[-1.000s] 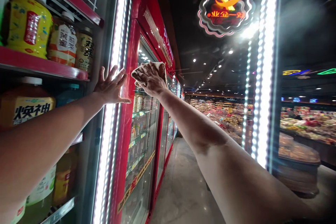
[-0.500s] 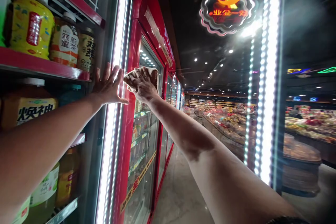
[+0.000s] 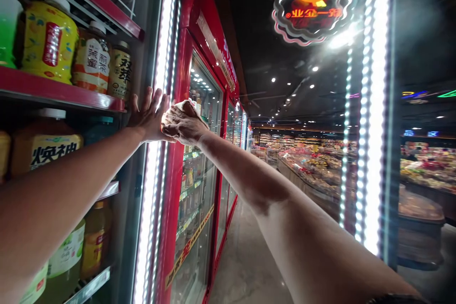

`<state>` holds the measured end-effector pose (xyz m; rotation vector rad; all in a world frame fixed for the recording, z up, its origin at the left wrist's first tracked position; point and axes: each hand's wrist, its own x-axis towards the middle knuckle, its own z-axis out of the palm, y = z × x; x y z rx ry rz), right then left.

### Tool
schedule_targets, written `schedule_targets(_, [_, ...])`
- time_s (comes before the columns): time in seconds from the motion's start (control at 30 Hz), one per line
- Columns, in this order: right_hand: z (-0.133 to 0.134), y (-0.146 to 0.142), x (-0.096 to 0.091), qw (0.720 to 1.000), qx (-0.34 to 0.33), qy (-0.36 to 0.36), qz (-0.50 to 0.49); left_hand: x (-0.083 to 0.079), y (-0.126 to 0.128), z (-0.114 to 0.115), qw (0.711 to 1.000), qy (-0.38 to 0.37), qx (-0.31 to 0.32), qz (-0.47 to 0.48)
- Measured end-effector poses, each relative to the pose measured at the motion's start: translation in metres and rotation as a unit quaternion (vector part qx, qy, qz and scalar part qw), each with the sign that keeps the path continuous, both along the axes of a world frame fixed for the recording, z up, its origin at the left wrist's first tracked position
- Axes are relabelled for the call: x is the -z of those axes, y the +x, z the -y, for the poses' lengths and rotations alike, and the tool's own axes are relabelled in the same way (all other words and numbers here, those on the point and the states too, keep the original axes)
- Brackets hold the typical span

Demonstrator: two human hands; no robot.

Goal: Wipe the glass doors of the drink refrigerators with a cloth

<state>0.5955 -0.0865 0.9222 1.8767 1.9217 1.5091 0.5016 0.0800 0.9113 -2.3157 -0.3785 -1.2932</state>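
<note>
My left hand (image 3: 147, 114) lies flat with fingers spread against the edge of an open glass fridge door, beside its lit LED strip (image 3: 156, 152). My right hand (image 3: 183, 126) is closed on a beige cloth (image 3: 187, 104) and presses it on the glass right next to my left hand, almost touching it. Through the glass shows the red frame (image 3: 178, 161) of the neighbouring fridge.
Red shelves (image 3: 60, 92) on the left carry large drink bottles (image 3: 50, 40). A row of red glass-door coolers runs away along the aisle. A second LED strip (image 3: 374, 118) marks the door's far edge. A glowing sign (image 3: 311, 7) hangs above; produce displays lie at the right.
My right hand with the cloth has slid left and down across the glass, closing in on my left hand. The left hand has stayed flat on the door edge.
</note>
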Motion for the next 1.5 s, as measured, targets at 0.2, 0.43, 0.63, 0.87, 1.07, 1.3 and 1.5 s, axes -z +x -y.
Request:
schedule_targets(0.2, [0.020,0.019,-0.045,0.984,0.080,0.155,-0.030,0.000,0.000,0.000,0.999,0.035,0.011,0.005])
schedule_targets(0.43, [0.029,0.024,-0.058,0.992,0.079,0.102,-0.004,-0.012,0.004,0.004,0.996,0.048,0.012,-0.071])
schedule_targets(0.63, [0.040,0.020,-0.062,0.985,0.110,0.128,-0.035,-0.009,0.024,0.010,0.996,-0.028,0.076,-0.048])
schedule_targets(0.87, [0.065,0.015,-0.046,0.993,0.102,0.065,0.007,-0.002,0.039,0.013,0.986,-0.050,0.159,-0.028])
schedule_targets(1.07, [0.097,0.029,-0.064,0.978,0.112,0.169,-0.042,-0.003,0.037,0.020,0.985,-0.075,0.149,-0.045])
schedule_targets(1.3, [0.105,0.036,-0.035,0.985,0.110,0.133,-0.025,0.000,0.041,0.020,0.984,-0.062,0.165,-0.024])
schedule_targets(1.5, [0.131,0.047,-0.034,0.981,0.103,0.161,-0.019,0.003,0.044,0.017,0.985,-0.043,0.164,-0.010])
